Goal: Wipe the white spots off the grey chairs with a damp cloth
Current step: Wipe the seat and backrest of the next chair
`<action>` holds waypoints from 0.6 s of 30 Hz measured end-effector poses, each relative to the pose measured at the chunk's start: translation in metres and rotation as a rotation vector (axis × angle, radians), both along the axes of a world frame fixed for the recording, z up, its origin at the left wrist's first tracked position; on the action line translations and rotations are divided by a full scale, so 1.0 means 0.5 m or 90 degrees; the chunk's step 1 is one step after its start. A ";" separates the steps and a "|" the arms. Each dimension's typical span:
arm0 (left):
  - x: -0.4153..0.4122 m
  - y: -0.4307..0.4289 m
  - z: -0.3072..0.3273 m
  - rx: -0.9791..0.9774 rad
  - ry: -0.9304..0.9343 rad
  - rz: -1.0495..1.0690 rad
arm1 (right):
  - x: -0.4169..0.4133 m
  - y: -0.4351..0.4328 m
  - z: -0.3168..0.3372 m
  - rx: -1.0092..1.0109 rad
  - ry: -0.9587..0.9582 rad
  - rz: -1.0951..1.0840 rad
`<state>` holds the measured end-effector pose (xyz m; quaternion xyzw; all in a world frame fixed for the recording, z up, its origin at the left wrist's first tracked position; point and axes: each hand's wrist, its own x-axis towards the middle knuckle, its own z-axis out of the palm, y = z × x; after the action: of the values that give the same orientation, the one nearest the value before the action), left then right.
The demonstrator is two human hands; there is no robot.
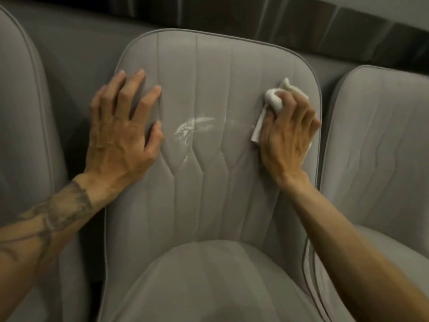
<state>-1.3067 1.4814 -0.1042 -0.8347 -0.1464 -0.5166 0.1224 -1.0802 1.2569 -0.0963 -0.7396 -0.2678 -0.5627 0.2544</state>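
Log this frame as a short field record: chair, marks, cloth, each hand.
chair: grey middle chair, backrest toward camera
neighbours: left chair and right chair, both grey
marks: white smear mid-backrest, between the hands, not yet wiped off
cloth: white cloth, bunched, right of the smear
left: left hand rests on the backrest's left edge, fingers spread, holds nothing
right: right hand grips the cloth against the backrest

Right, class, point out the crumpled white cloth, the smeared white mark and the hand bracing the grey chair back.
crumpled white cloth (274, 100): head view, bunched upper wad.
smeared white mark (188, 126): head view, brightest streak.
left hand (120, 135): head view, back of hand.
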 end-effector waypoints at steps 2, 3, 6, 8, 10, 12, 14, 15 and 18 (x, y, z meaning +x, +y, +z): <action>0.003 -0.001 -0.002 0.000 -0.007 0.002 | -0.016 0.007 -0.038 0.001 0.004 0.008; 0.003 -0.002 -0.003 0.001 -0.008 0.003 | -0.033 0.005 -0.088 -0.025 0.022 0.028; 0.002 -0.005 -0.003 -0.006 0.001 0.011 | -0.092 -0.025 -0.225 -0.161 0.056 0.058; 0.003 -0.011 -0.002 -0.017 0.010 0.019 | -0.074 -0.037 -0.206 -0.218 0.014 0.057; 0.004 -0.014 -0.003 -0.018 0.014 0.029 | -0.031 -0.023 -0.113 -0.186 -0.025 0.034; 0.004 -0.015 -0.005 -0.014 0.010 0.041 | 0.008 -0.001 -0.010 -0.068 -0.041 -0.016; 0.006 -0.019 -0.008 -0.020 0.006 0.045 | 0.006 0.019 0.020 0.026 -0.032 -0.042; 0.007 -0.021 -0.009 -0.024 0.004 0.045 | -0.004 0.026 -0.003 0.029 -0.026 -0.031; 0.005 -0.022 -0.009 -0.033 0.003 0.034 | -0.058 0.008 -0.138 -0.120 0.011 0.056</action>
<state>-1.3043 1.4703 -0.1089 -0.8346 -0.1813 -0.5073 0.1147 -1.1090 1.2609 -0.1651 -0.7526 -0.3496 -0.5168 0.2105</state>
